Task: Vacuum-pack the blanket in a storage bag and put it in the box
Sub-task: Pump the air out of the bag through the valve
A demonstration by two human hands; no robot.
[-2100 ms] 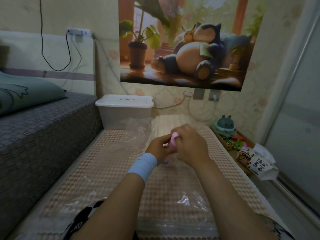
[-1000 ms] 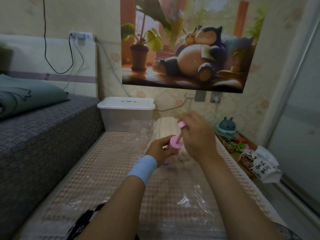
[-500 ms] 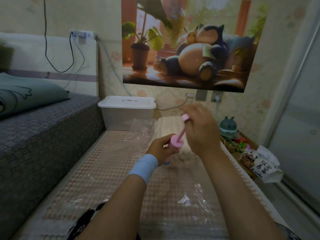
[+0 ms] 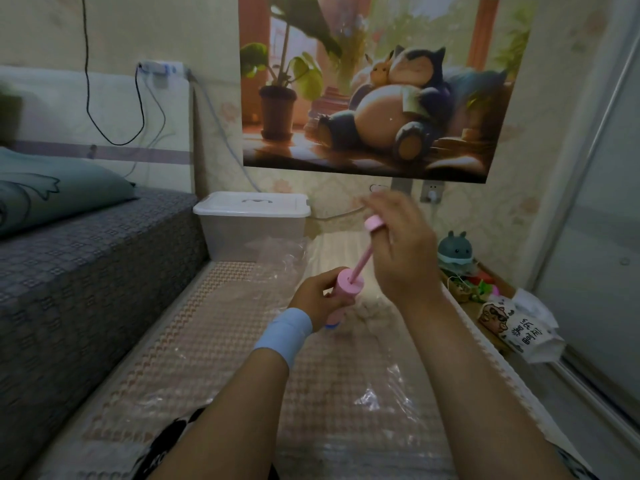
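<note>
- The left hand (image 4: 317, 295) wraps its fingers around the pink pump (image 4: 341, 299), upright on the clear storage bag (image 4: 346, 386)
- The right hand (image 4: 401, 252) pinches the plunger handle (image 4: 374, 224), raised above the left fingers
- The lidded box (image 4: 252, 223) sits beyond both hands

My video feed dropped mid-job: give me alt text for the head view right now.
A person's left hand grips a pink hand pump standing on a clear storage bag that holds a blanket, while the right hand holds the plunger handle pulled up. A lidded plastic box sits beyond, against the wall.
</note>
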